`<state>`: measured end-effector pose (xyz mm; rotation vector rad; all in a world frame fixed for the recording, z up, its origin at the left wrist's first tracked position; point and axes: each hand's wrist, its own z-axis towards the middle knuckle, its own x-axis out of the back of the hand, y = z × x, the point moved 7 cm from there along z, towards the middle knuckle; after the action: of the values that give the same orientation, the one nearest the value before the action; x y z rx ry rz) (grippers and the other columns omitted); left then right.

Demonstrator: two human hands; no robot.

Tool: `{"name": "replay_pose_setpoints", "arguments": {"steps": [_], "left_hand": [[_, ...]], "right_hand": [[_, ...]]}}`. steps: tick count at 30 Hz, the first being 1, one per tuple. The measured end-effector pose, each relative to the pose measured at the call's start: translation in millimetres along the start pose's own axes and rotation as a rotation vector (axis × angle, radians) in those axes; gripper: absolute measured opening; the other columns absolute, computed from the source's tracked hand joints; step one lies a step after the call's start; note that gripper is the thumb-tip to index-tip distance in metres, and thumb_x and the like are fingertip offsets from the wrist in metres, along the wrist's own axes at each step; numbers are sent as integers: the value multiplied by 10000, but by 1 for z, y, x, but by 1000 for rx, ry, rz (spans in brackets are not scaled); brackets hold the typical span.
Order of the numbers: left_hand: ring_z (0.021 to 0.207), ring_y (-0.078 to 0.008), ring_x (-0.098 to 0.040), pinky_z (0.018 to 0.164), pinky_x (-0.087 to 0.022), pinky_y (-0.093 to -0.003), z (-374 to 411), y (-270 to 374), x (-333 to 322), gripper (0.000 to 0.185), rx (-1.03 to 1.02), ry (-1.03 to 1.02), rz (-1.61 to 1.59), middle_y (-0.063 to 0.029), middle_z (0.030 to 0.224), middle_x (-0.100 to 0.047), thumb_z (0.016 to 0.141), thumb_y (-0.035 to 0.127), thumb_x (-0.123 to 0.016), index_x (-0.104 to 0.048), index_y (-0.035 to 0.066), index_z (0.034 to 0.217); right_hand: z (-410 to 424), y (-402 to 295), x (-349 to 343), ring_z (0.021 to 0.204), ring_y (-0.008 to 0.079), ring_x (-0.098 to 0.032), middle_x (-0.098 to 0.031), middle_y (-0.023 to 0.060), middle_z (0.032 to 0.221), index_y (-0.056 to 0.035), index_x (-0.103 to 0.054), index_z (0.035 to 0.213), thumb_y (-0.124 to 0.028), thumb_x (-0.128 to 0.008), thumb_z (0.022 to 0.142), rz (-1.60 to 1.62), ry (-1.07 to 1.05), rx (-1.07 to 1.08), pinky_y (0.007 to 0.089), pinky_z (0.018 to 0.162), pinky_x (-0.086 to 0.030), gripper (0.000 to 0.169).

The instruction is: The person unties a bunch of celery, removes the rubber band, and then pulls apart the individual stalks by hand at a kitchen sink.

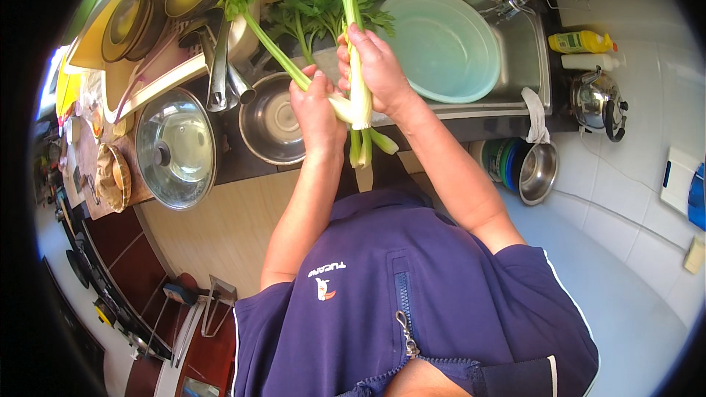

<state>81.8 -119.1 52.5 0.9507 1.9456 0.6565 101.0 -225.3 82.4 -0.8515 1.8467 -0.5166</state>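
My right hand [375, 69] is closed around a bunch of celery [360, 94], held upright with its pale base towards me. With my left hand [319, 110] I grip a single celery stalk [270, 47] that slants up to the left, its lower end meeting the base of the bunch. More leafy celery [309, 5] lies behind my hands, and several cut stalk ends [361, 149] show below them. A steel bowl [273, 121] stands just left of my left hand. To the right, a pale green plastic basin [441, 47] sits in the steel sink [518, 55].
A glass lid [179, 160] stands left of the bowl, near a dish rack [157, 88] with bowls and steel utensils. The faucet [513, 5] is at the back right. A yellow bottle [579, 42], a kettle [595, 99] and a white cloth [535, 113] are on the right.
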Motion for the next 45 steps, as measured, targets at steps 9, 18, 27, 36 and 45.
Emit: {"name": "replay_pose_setpoints", "arguments": {"steps": [9, 18, 27, 36, 45], "left_hand": [[603, -115, -452, 541, -400, -243, 2, 8, -7, 254, 54, -107, -156, -19, 703, -440, 862, 27, -483, -429, -19, 1106], [487, -120, -424, 423, -371, -261, 14, 19, 28, 211, -27, 69, 67, -22, 653, -443, 863, 37, -480, -424, 13, 1064], [744, -137, -520, 686, -441, -278, -14, -29, 36, 320, -157, -194, 908, -59, 850, -564, 854, 165, -573, -499, -27, 1099], [1097, -178, -507, 873, -436, -320, -33, 1, 12, 470, 22, -268, 393, -104, 1217, -511, 932, 310, -489, -450, -21, 1263], [752, -67, -565, 647, -483, -238, -7, 8, 18, 220, 102, -218, 192, -6, 846, -607, 870, 210, -615, -565, 40, 1000]], "right_hand": [[0, -11, -14, 525, 92, -408, -437, 7, 698, -73, -438, 919, -362, -455, 941, 187, -107, 0, 235, 430, -378, 291], [-10, -41, -4, 538, 88, -399, -396, -5, 685, -67, -448, 926, -375, -441, 943, 308, -191, 56, 214, 436, -372, 308], [-6, -28, 5, 555, 83, -440, -445, 3, 702, -43, -475, 963, -407, -447, 939, -59, -238, -69, 235, 459, -407, 366], [-9, 10, 20, 705, 91, -517, -538, 20, 861, 8, -551, 1123, -272, -432, 960, -351, -162, -38, 234, 645, -453, 345], [-37, 1, -5, 817, 306, -575, -560, 157, 883, 4, -593, 1071, -204, -529, 894, -1130, -15, 424, 363, 724, -459, 281]]}}
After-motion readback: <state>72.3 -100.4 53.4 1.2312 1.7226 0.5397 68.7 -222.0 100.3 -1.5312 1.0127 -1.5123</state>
